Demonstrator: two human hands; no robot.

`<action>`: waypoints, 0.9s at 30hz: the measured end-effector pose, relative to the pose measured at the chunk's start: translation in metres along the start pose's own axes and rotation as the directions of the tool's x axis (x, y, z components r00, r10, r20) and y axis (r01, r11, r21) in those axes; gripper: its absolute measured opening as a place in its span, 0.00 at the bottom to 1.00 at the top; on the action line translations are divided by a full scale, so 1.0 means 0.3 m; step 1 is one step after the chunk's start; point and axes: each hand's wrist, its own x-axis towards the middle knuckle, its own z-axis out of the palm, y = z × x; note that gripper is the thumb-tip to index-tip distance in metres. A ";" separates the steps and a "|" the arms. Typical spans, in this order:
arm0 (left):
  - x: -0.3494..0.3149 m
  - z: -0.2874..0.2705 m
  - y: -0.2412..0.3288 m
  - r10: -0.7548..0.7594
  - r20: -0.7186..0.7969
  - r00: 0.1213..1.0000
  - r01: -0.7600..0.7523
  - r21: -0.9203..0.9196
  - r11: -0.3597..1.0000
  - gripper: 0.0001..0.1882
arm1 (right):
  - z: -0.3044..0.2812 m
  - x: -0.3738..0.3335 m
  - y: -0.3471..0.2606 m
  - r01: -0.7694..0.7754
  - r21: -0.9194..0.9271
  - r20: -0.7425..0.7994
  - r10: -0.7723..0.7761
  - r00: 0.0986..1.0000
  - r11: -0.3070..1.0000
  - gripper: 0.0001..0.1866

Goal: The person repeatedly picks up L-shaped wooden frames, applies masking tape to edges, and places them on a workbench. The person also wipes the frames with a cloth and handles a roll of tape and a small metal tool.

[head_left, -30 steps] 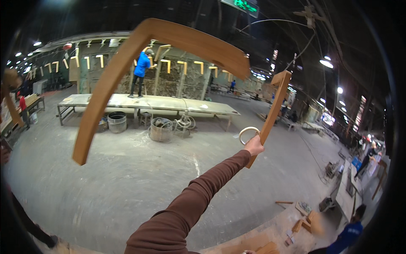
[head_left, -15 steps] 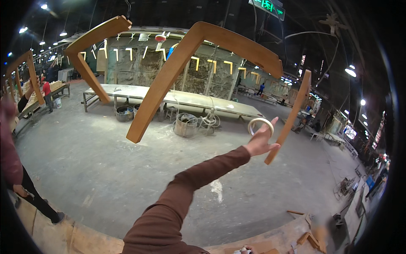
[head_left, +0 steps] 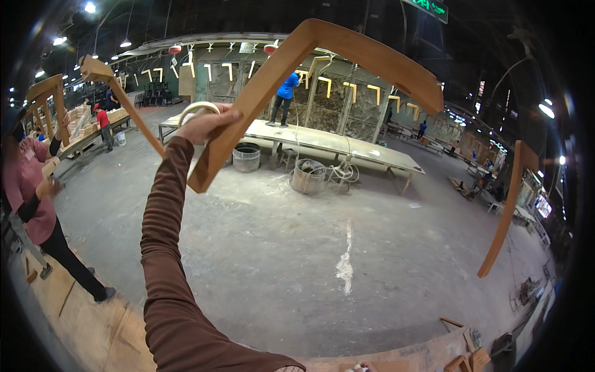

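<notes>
My left hand (head_left: 207,126), in a brown sleeve, is raised and closed on the lower end of a bent brown wooden frame piece (head_left: 263,77) hanging in front of me. The thumb lies along the wood. A pale roll of tape (head_left: 199,109) is looped about the same hand. Of my right hand (head_left: 361,367) only a sliver shows at the bottom edge, apparently curled round something whitish that I cannot make out. Similar wooden pieces hang on either side: one slim and angled (head_left: 133,105) on the left, one upright (head_left: 505,214) on the right.
A person in pink (head_left: 38,186) stands close on the left, hands raised. Beyond the grey floor, a person in blue (head_left: 285,93) stands on a long table (head_left: 322,144). Buckets (head_left: 308,177) stand below it. Wood offcuts (head_left: 458,364) lie at lower right.
My left hand, with the tape roll, has swung left from beside the right-hand hanging piece and taken hold of the middle one. The view has turned, showing more of the person in pink.
</notes>
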 end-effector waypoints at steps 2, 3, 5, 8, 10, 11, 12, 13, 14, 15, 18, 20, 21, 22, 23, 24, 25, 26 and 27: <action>-0.034 0.046 -0.033 0.021 0.092 0.996 -0.008 -0.136 0.991 0.25 | 0.015 0.034 -0.020 -0.058 -0.007 -0.026 0.058 0.998 0.998 0.15; -0.039 0.078 -0.034 0.059 0.099 0.993 -0.050 -0.092 0.995 0.24 | 0.024 0.050 -0.033 -0.056 -0.006 0.020 0.056 0.998 0.998 0.15; -0.046 0.199 -0.028 0.213 0.018 0.977 -0.212 -0.042 0.976 0.21 | 0.029 0.082 -0.059 -0.055 -0.006 0.105 0.055 0.993 0.998 0.15; -0.050 0.404 0.021 0.283 -0.117 0.952 -0.259 0.187 0.948 0.21 | 0.045 0.099 -0.067 0.107 -0.001 0.080 -0.106 0.991 0.994 0.13; -0.067 0.542 0.059 0.447 -0.206 0.871 -0.353 0.371 0.859 0.23 | 0.046 0.086 -0.055 0.142 0.005 0.061 -0.142 0.988 0.990 0.13; -0.078 0.606 0.077 0.537 -0.223 0.814 -0.428 0.394 0.813 0.23 | 0.040 0.074 -0.048 0.103 0.013 0.055 -0.103 0.993 0.995 0.13; -0.082 0.663 0.096 0.573 -0.217 0.791 -0.459 0.410 0.788 0.24 | 0.039 0.061 -0.038 0.063 0.022 0.048 -0.064 0.997 0.998 0.13; -0.083 0.719 0.112 0.652 -0.214 0.728 -0.527 0.434 0.731 0.24 | 0.037 0.046 -0.030 0.073 0.048 0.019 -0.074 0.997 0.996 0.13; -0.088 0.778 0.125 0.619 -0.206 0.758 -0.495 0.436 0.752 0.26 | 0.038 0.033 -0.022 0.084 0.072 -0.012 -0.083 0.996 0.994 0.14; -0.092 0.842 0.137 0.635 -0.217 0.741 -0.510 0.434 0.743 0.28 | 0.037 0.021 -0.017 0.096 0.096 -0.044 -0.092 0.995 0.991 0.14; -0.086 1.004 0.179 0.673 -0.244 0.698 -0.579 0.361 0.731 0.36 | 0.021 0.006 -0.012 0.044 0.100 -0.054 -0.039 0.998 0.994 0.14; -0.071 1.107 0.215 0.699 -0.175 0.693 -0.588 0.423 0.689 0.42 | 0.000 0.010 -0.013 -0.008 0.064 -0.021 0.009 1.000 0.998 0.15; -0.059 1.158 0.236 0.784 -0.119 0.609 -0.633 0.523 0.571 0.45 | -0.013 0.014 -0.013 -0.032 0.039 -0.003 0.032 0.999 0.999 0.15; -0.072 1.216 0.257 0.758 -0.126 0.641 -0.657 0.421 0.626 0.46 | -0.024 0.019 -0.013 -0.018 0.033 -0.012 0.019 1.000 0.999 0.15; -0.088 1.267 0.278 0.725 -0.121 0.678 -0.666 0.316 0.675 0.47 | -0.032 0.022 -0.013 -0.005 0.026 -0.019 0.006 1.000 1.000 0.15; -0.089 1.306 0.297 0.694 -0.145 0.705 -0.631 0.319 0.707 0.48 | -0.040 0.028 -0.016 0.009 0.018 -0.025 -0.008 1.000 1.000 0.15; -0.087 1.341 0.317 0.659 -0.160 0.735 -0.591 0.323 0.739 0.48 | -0.046 0.034 -0.021 0.016 0.023 -0.045 -0.015 0.999 1.000 0.14; -0.081 1.374 0.337 0.645 -0.205 0.736 -0.570 0.325 0.755 0.49 | -0.048 0.037 -0.029 0.023 0.031 -0.067 -0.021 0.998 0.999 0.14; -0.071 1.403 0.357 0.624 -0.170 0.762 -0.541 0.362 0.759 0.49 | -0.048 0.043 -0.042 0.032 0.042 -0.090 -0.028 0.996 0.999 0.14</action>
